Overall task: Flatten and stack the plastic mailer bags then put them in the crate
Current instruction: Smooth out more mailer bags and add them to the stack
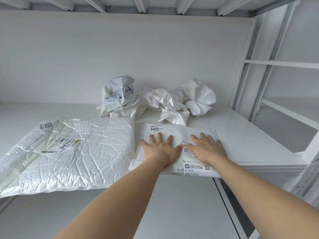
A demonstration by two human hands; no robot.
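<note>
White shelf (241,135), large flattened mailer (77,152) at left, smaller flat mailer (181,131) front right, crumpled bags (155,100) behind

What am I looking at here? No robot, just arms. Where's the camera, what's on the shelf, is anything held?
There is no machine here. A person works with bare hands, and the single picture comes from a wide-angle camera worn on the head, looking forward and down. That is why two arms reach in from the bottom edge.

The left hand and right hand lie flat, fingers straight, side by side on a small white mailer near the front of a white shelf. They press on it; nothing is gripped.

To its left lies a larger mailer, spread flat but wrinkled. At the back sit crumpled bags not yet flattened: a grey bag and several white bags.
</note>
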